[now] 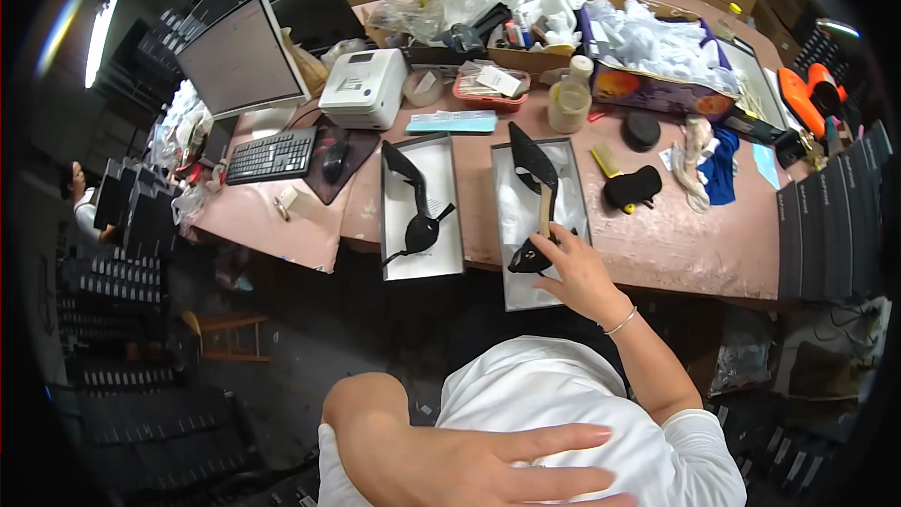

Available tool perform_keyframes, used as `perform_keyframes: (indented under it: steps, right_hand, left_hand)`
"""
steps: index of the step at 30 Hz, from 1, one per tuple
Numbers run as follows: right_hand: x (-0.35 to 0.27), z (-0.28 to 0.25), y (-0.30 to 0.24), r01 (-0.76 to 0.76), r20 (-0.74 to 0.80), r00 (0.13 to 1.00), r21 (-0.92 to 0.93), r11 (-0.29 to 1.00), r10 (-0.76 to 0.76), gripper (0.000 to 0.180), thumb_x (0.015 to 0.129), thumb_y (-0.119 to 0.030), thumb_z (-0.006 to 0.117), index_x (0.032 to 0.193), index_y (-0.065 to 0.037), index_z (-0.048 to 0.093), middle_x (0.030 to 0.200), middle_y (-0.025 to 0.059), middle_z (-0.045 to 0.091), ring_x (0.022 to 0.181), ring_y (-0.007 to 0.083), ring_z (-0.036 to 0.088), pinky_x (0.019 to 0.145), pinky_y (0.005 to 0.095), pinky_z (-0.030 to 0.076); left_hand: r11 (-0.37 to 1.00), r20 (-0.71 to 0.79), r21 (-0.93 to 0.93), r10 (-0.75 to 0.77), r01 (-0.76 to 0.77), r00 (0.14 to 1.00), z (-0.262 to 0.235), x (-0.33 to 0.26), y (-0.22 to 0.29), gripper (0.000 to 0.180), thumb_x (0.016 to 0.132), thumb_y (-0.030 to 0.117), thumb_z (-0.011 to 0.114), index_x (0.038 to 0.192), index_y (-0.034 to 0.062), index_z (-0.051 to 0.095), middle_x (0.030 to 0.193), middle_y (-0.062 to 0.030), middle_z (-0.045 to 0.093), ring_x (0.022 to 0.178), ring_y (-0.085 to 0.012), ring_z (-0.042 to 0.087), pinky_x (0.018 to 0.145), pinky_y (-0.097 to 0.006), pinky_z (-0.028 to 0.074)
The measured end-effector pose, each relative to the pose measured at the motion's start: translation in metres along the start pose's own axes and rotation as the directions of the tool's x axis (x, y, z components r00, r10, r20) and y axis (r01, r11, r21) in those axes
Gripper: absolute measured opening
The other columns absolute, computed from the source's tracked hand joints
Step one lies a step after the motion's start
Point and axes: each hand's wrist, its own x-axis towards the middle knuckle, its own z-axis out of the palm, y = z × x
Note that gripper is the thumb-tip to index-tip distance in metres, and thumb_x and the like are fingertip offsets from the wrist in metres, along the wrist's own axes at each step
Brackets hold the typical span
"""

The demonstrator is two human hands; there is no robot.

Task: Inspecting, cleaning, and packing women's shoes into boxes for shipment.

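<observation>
My right hand [584, 274] reaches over a shoebox [574, 195] lined with white paper. Its fingers and thumb curve around the front of a black high-heeled shoe [535, 164] with a beige inner sole. To the left, a second black high-heeled shoe [421, 225] with straps lies alone in an open white-lined shoebox [452, 258]. Close to the camera, my left hand [479, 465] is held before my white shirt, fingers spread and holding nothing.
A keyboard [272, 156], mouse [334, 161], monitor [242, 56] and white label printer [366, 89] stand at the left. Behind are a bottle [569, 99] and a carton of crumpled paper [657, 75]. Stacked shoeboxes [835, 225] line the right edge. Another person [84, 202] is far left.
</observation>
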Motion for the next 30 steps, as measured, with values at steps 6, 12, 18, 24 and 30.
perform_keyframes:
  steps: [6, 12, 18, 24, 30]
  right_hand:
    - [0.009, 0.031, 0.012, -0.009, 0.095, 0.995, -0.206, 0.979, 0.029, 0.059, 0.063, -0.024, 0.083, 0.112, -0.01, 0.054, 0.129, 0.0173, 0.047, 0.112, 0.038, 0.049, 0.089, 0.0431, 0.045]
    - [0.015, 0.007, 0.022, -0.057, -0.11, 0.991, 0.214, 0.975, 0.081, 0.051, 0.063, -0.024, 0.086, 0.098, -0.005, 0.054, 0.096, 0.0132, 0.054, 0.091, 0.0316, 0.055, 0.076, 0.0386, 0.047]
    - [-0.002, -0.032, 0.015, 0.103, -0.071, 0.995, 0.522, 0.847, -0.077, 0.054, 0.063, -0.031, 0.089, 0.092, -0.004, 0.052, 0.09, 0.0099, 0.056, 0.084, 0.0253, 0.056, 0.078, 0.0333, 0.046]
    - [-0.01, 0.016, 0.021, -0.09, 0.129, 0.991, 0.415, 0.905, 0.039, 0.055, 0.069, -0.028, 0.083, 0.107, 0.0, 0.054, 0.11, 0.0169, 0.053, 0.102, 0.0342, 0.055, 0.088, 0.0381, 0.046]
    - [-0.02, 0.004, 0.012, 0.03, -0.018, 0.999, -0.001, 1.0, -0.03, 0.043, 0.073, -0.005, 0.068, 0.114, -0.002, 0.054, 0.122, 0.0188, 0.051, 0.114, 0.0366, 0.051, 0.099, 0.0437, 0.042]
  left_hand:
    - [0.643, -0.445, -0.296, -0.747, 0.707, 0.493, -0.044, -0.088, -0.043, 0.026, 0.086, 0.006, 0.06, 0.11, -0.0034, 0.062, 0.115, -0.0148, 0.064, 0.109, -0.029, 0.06, 0.095, -0.035, 0.045]
    - [-0.036, -0.717, 0.361, -0.65, 0.932, 0.253, -0.01, -0.272, -0.194, 0.061, 0.077, 0.029, 0.077, 0.122, -0.0051, 0.054, 0.119, -0.0235, 0.057, 0.115, -0.039, 0.052, 0.102, -0.041, 0.04]
    - [-0.058, -0.622, 0.448, -0.737, 0.892, 0.264, -0.029, -0.254, -0.195, 0.025, 0.076, 0.025, 0.075, 0.084, 0.0054, 0.062, 0.083, -0.0105, 0.062, 0.088, -0.028, 0.06, 0.101, -0.058, 0.031]
    - [0.143, -0.445, 0.176, -0.871, 0.974, 0.208, -0.031, -0.223, -0.2, 0.047, 0.071, 0.014, 0.078, 0.113, 0.0003, 0.059, 0.106, -0.0137, 0.063, 0.102, -0.0327, 0.058, 0.1, -0.043, 0.041]
    - [0.11, -0.623, 0.405, -0.694, 0.908, 0.362, -0.003, -0.281, -0.179, 0.072, 0.075, 0.008, 0.073, 0.139, 0.0017, 0.04, 0.138, -0.0216, 0.043, 0.132, -0.0401, 0.037, 0.109, -0.045, 0.031]
